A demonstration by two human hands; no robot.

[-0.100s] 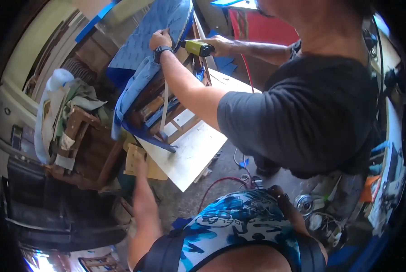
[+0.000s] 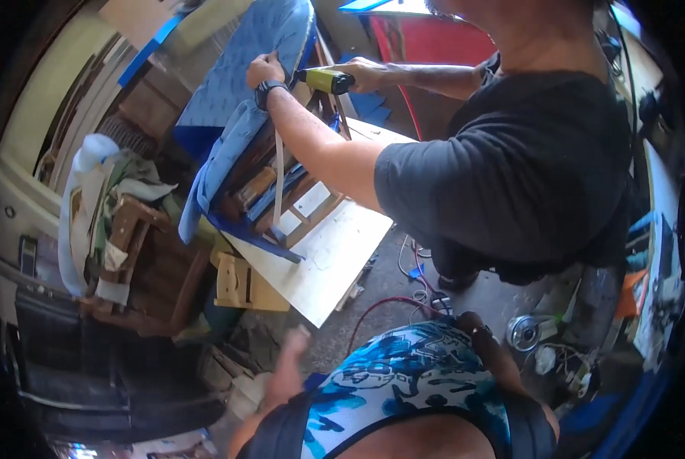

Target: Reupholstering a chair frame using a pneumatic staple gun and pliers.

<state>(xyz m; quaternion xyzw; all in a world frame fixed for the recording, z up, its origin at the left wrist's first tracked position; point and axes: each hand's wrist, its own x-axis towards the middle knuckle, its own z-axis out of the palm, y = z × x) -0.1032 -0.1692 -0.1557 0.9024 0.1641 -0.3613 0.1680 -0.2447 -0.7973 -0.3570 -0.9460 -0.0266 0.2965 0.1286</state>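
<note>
My left hand (image 2: 287, 359) is low in the view beside my torso, smeared by motion, below the white board (image 2: 327, 268); its finger shape is unclear. My right hand (image 2: 472, 329) hangs against my right side, its fingers mostly hidden. A co-worker's left hand (image 2: 264, 70) presses on the blue fabric of a furniture piece (image 2: 235, 69), and their right hand (image 2: 365, 75) grips a yellow-green power tool (image 2: 323, 82) at its edge. Loose blue fabric (image 2: 216, 168) and a pale strap (image 2: 279, 176) hang over the piece's wooden frame.
The co-worker (image 2: 510, 168) stands at the right. At the left are a brown wooden chair frame (image 2: 166, 275) with fabric piled on it and a black padded piece (image 2: 90, 367). Red hoses (image 2: 380, 302) and cords cross the floor near a round metal object (image 2: 522, 333).
My left hand has dropped down and to the right, from beside the board's left corner toward my torso. The view has shifted slightly; the co-worker keeps the tool at the fabric edge.
</note>
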